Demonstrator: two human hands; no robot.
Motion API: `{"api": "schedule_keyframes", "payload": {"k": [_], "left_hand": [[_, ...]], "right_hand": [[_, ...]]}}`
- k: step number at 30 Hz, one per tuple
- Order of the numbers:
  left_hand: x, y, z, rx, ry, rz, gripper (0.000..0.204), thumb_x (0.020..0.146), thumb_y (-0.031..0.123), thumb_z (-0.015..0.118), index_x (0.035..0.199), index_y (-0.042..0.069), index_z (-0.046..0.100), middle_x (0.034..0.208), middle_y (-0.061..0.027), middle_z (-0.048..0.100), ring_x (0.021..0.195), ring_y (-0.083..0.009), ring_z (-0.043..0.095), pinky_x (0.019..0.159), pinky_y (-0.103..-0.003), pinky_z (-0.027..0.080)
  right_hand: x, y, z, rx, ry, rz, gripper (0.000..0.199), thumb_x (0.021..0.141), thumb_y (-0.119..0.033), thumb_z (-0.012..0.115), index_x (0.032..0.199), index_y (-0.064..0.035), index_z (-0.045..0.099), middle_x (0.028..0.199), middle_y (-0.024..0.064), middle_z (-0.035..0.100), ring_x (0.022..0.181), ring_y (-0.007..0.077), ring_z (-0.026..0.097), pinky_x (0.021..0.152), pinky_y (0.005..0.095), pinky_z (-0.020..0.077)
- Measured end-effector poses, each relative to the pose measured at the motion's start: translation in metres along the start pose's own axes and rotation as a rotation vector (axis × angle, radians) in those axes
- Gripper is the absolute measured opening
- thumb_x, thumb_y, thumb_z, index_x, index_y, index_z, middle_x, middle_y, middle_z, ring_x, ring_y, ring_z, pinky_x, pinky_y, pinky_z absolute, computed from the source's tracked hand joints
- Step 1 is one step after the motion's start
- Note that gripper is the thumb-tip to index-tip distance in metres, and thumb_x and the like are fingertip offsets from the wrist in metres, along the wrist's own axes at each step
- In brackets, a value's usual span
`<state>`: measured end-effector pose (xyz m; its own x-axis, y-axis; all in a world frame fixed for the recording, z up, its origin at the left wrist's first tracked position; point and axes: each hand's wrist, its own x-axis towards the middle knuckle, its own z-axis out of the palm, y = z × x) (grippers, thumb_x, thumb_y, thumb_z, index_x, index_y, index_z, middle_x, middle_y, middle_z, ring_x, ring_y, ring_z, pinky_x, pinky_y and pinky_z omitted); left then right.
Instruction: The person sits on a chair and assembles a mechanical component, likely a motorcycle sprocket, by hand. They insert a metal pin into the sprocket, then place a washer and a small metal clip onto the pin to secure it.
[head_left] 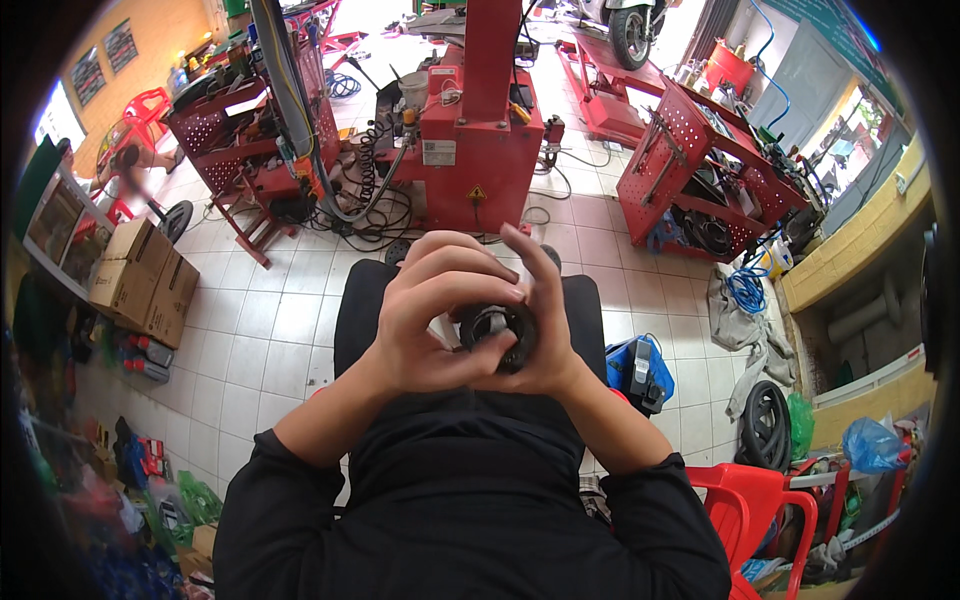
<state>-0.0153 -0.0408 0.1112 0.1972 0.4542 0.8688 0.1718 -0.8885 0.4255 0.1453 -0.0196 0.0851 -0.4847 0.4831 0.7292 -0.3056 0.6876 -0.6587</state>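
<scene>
Above my lap, both hands hold a dark, round, hollow part [483, 322] with a greyish piece at its centre. I cannot make out its exact kind. My left hand [420, 310] curls over it from the left, fingers bent along the far side and the thumb across its opening. My right hand [550, 335] wraps it from the right, with the index finger pointing up and away from it. The fingers hide much of the part's outer wall.
Ahead stands a red machine [480, 165] with hoses and cables on the tiled floor. Red tool carts [690, 165] flank it. Cardboard boxes [145, 280] lie left; a blue bag [625, 365], black tyres [765, 425] and a red chair [735, 500] are right. Another person sits far left.
</scene>
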Motion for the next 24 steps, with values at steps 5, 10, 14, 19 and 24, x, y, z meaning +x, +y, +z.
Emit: {"api": "schedule_keyframes", "payload": {"k": [5,10,14,19,24], "left_hand": [[-0.011,-0.010,0.003,-0.434,-0.002,-0.389,0.018,0.076,0.002,0.062,0.094,0.002,0.063,0.099,-0.0096,0.058,0.096,-0.0184,0.057,0.087,-0.032,0.044],[-0.012,-0.018,0.010,-0.634,0.012,-0.459,0.010,0.091,0.011,0.048,0.092,0.001,0.051,0.097,-0.0087,0.057,0.094,-0.0140,0.055,0.089,-0.028,0.042],[-0.018,-0.030,0.016,-0.765,0.082,-0.530,0.017,0.096,0.020,0.040,0.091,0.004,0.045,0.093,-0.0115,0.059,0.088,-0.0146,0.054,0.083,-0.028,0.044],[-0.020,-0.049,0.021,-0.946,0.490,-0.683,0.023,0.097,0.028,0.038,0.087,0.007,0.041,0.080,-0.0112,0.052,0.082,-0.0235,0.052,0.079,-0.034,0.043],[-0.011,-0.060,-0.012,-1.220,0.594,-0.579,0.020,0.096,0.027,0.041,0.087,0.011,0.047,0.082,-0.0027,0.051,0.083,-0.0178,0.049,0.077,-0.034,0.041]], "right_hand": [[0.008,-0.001,0.006,0.301,-0.010,0.364,0.113,0.063,-0.004,0.073,0.150,-0.0046,0.000,0.135,0.0134,0.038,0.126,0.0218,0.043,0.102,0.0322,0.0364],[0.006,0.008,0.009,0.258,0.067,0.462,0.112,0.064,-0.006,0.074,0.149,-0.0027,0.002,0.136,0.0139,0.038,0.129,0.0223,0.038,0.105,0.0319,0.0317],[0.004,0.015,0.010,0.334,0.136,0.590,0.112,0.061,-0.010,0.081,0.149,-0.0007,0.011,0.145,0.0120,0.029,0.134,0.0190,0.032,0.106,0.0314,0.0318],[0.009,0.012,0.000,0.371,0.062,0.722,0.102,0.073,-0.018,0.079,0.148,-0.0030,0.012,0.125,0.0168,0.047,0.114,0.0215,0.051,0.095,0.0323,0.0426],[0.013,0.012,-0.012,0.206,-0.074,0.749,0.070,0.086,-0.029,0.069,0.138,0.0002,0.033,0.106,0.0157,0.057,0.091,0.0173,0.059,0.077,0.0285,0.0488]]}}
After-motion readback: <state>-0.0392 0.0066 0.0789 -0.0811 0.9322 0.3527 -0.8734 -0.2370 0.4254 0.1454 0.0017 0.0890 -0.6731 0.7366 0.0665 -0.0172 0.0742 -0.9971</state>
